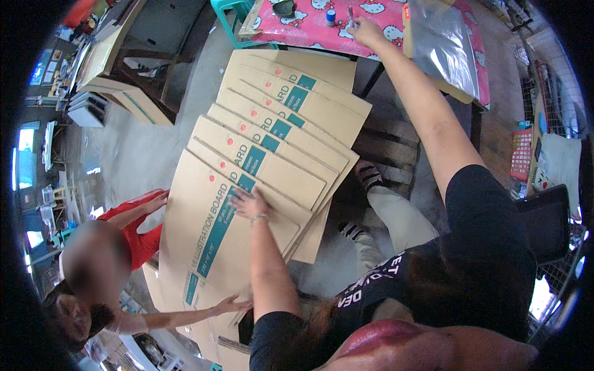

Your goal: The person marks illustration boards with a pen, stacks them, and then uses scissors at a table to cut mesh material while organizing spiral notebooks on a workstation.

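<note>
Flat brown cardboard boxes (210, 204) with green printed bands lie fanned out in an overlapping row before me. My left hand (249, 204) rests on one of the nearer boxes, fingers spread and a bracelet on the wrist. My right arm stretches far forward to a table under a pink patterned cloth (303, 38). There my right hand (369, 33) has its fingers closed around a slim, pen-like thing (351, 16), too small to make out fully. A small blue-and-white bottle (331, 18) stands just left of it.
A co-worker in red (145, 235) at the left touches the nearest box with both hands. Clear plastic sheets (442, 46) lie on the pink table's right end. A green stool (234, 17) stands beside it. More flat boxes lean against a shelf (133, 99) at far left.
</note>
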`<control>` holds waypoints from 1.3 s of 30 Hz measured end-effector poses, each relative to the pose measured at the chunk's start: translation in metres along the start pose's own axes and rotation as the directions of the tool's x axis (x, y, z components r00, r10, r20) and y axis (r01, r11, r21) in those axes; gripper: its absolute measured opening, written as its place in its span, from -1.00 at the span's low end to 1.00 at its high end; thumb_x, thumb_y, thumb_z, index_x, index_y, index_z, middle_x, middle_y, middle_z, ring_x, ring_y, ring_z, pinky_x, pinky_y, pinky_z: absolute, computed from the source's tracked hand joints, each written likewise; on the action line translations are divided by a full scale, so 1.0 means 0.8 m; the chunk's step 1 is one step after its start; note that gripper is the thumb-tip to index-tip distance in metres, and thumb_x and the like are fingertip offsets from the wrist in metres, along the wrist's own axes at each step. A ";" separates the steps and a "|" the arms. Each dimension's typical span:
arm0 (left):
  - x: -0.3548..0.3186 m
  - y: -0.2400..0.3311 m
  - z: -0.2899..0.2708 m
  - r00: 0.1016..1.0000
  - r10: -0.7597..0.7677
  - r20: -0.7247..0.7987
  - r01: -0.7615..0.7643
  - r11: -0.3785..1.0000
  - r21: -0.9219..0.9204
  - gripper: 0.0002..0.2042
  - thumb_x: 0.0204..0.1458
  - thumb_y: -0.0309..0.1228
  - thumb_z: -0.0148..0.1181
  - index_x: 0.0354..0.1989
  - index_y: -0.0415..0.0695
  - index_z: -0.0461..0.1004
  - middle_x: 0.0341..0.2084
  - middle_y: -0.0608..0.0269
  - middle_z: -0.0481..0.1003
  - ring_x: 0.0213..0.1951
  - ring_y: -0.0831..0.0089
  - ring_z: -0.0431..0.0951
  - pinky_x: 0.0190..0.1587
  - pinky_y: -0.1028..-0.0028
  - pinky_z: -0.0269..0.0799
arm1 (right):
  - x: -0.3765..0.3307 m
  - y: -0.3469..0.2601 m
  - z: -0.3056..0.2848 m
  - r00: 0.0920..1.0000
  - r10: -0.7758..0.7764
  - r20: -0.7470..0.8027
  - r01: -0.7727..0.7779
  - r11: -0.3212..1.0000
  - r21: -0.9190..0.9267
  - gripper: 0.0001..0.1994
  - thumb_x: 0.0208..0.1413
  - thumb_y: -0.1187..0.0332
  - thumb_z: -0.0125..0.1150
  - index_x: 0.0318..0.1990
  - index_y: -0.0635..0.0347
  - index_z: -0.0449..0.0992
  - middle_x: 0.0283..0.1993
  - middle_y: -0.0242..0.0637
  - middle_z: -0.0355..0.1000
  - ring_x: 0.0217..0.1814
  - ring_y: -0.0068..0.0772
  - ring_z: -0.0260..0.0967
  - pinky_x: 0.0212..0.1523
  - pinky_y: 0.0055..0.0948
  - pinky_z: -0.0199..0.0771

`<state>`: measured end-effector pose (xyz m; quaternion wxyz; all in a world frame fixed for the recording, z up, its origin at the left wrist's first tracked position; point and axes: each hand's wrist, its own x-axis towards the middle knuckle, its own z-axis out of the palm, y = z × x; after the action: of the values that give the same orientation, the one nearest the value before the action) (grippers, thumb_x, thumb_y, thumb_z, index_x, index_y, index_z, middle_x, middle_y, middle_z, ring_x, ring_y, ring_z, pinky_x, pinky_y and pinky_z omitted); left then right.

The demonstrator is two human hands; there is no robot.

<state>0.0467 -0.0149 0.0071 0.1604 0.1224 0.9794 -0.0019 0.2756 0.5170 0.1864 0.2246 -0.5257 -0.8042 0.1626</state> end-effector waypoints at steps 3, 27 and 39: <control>-0.121 -0.022 0.043 0.985 0.168 0.023 -0.167 0.985 -0.036 -0.19 0.11 0.13 -0.03 0.44 0.01 -0.16 0.44 -0.02 -0.32 0.43 -0.07 -0.35 0.35 -0.13 -0.33 | -0.092 -0.040 0.034 0.991 -0.076 -0.112 0.093 0.984 0.154 -0.57 0.00 0.12 0.21 -0.08 0.26 0.46 -0.07 0.09 0.44 0.05 0.13 0.36 0.02 -0.02 0.38; -0.639 -0.399 0.040 0.729 -0.398 0.558 0.683 0.366 -0.632 -0.26 0.13 0.02 0.03 0.40 -0.05 -0.06 0.38 -0.05 -0.08 0.38 0.01 -0.06 0.29 -0.01 -0.04 | -0.552 0.045 -0.059 0.453 -0.009 0.891 0.245 0.963 -0.115 -0.29 0.05 0.04 0.18 0.32 0.13 0.16 0.40 0.15 -0.03 0.44 0.09 -0.06 0.37 -0.11 0.05; -0.745 -0.330 0.109 0.688 -0.411 0.599 0.713 0.226 -0.664 -0.29 0.14 0.01 0.02 0.39 -0.04 -0.04 0.37 -0.04 -0.04 0.35 0.01 -0.01 0.25 0.00 0.00 | -0.413 0.157 0.001 0.698 0.203 0.687 -0.476 0.848 0.233 -0.36 0.07 0.16 0.19 0.28 0.21 0.22 0.30 0.02 0.22 0.34 -0.04 0.16 0.29 -0.21 0.17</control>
<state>0.5583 -0.4174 0.1028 0.3312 -0.3449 0.7744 0.4144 0.4868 0.2628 0.0606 0.0037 -0.5243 -0.6675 0.5287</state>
